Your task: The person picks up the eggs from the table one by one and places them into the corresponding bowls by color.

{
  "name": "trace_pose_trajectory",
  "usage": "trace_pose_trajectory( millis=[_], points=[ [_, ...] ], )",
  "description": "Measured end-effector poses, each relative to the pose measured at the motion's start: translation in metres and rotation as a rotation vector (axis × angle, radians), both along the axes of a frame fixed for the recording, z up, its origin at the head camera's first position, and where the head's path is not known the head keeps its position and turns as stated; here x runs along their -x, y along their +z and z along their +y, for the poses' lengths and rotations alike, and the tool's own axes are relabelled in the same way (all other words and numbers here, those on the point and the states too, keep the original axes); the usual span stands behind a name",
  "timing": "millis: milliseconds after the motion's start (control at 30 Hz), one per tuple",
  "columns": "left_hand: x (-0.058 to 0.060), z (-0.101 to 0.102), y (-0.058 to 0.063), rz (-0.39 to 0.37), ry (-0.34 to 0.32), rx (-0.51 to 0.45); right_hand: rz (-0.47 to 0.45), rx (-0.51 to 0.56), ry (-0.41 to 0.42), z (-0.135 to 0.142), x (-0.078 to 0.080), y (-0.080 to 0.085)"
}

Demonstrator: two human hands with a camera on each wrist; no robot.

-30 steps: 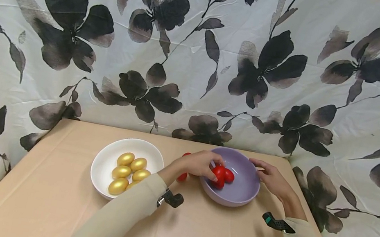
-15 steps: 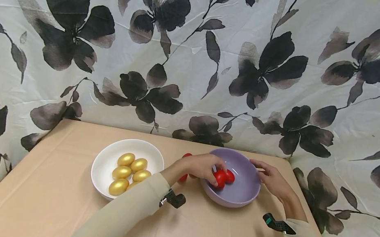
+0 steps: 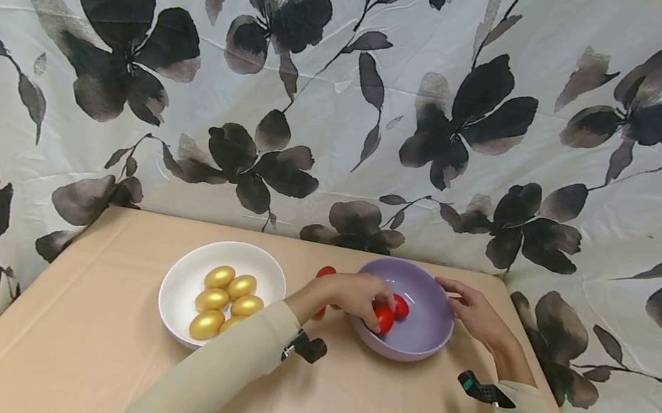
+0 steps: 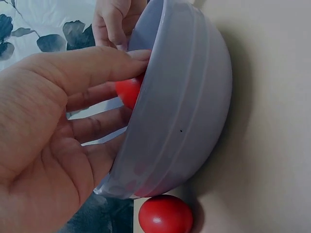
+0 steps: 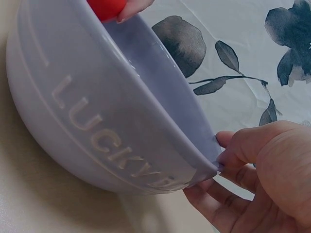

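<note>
Inside the purple bowl [image 3: 421, 336], my left hand [image 3: 359, 294] grips a red egg [image 3: 383, 319] between thumb and fingers. Beside it in the bowl lies another red egg [image 3: 402, 307]. The left wrist view shows the held egg [image 4: 129, 91] partly hidden by my thumb and the bowl's rim. My right hand [image 3: 476, 316] pinches the bowl's right rim; in the right wrist view, thumb and fingers [image 5: 238, 150] meet at the rim, beside raised "LUCKY" lettering.
A white bowl [image 3: 176, 297] with several golden eggs [image 3: 212, 300] stands left, partly behind my left sleeve. Two red shapes show around my left wrist, the farther one a red egg [image 3: 326, 271]. Behind the table [image 3: 338, 410] hangs a floral cloth [image 3: 345, 115].
My left hand has shifted slightly right and nearer inside the purple bowl, and its fingers cover more of the red eggs. My right hand stays at the rim.
</note>
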State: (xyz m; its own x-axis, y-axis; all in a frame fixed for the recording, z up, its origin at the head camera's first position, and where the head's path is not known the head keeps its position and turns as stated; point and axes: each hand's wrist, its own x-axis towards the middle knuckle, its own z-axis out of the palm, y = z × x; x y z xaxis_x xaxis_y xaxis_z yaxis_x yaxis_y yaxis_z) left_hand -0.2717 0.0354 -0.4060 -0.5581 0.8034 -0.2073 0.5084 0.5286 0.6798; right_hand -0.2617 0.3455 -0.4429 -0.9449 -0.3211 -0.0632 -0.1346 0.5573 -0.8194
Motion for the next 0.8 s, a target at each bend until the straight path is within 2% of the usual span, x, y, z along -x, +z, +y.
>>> trace_pose_trajectory(
  millis=[167, 233, 333, 533, 633, 800],
  points=[
    [0.001, 0.001, -0.003, 0.047, -0.058, 0.005, 0.015, -0.011, 0.006, 0.001, 0.001, -0.002],
    [0.001, 0.000, -0.002, 0.038, -0.052, -0.007, 0.022, -0.015, 0.004, 0.001, 0.002, -0.004],
    [0.004, -0.005, -0.001, 0.035, -0.017, -0.053, 0.023, -0.014, 0.002, 0.001, 0.003, -0.005],
    [0.015, -0.024, 0.007, 0.111, 0.063, -0.169, 0.026, -0.022, 0.004, 0.001, 0.004, -0.005],
    [0.020, -0.035, 0.013, 0.095, 0.121, -0.223, 0.033, -0.014, 0.012, 0.001, 0.003, -0.004],
    [0.024, -0.051, 0.019, 0.066, 0.199, -0.243, 0.030, -0.001, 0.021, 0.001, 0.003, -0.003]
  ],
)
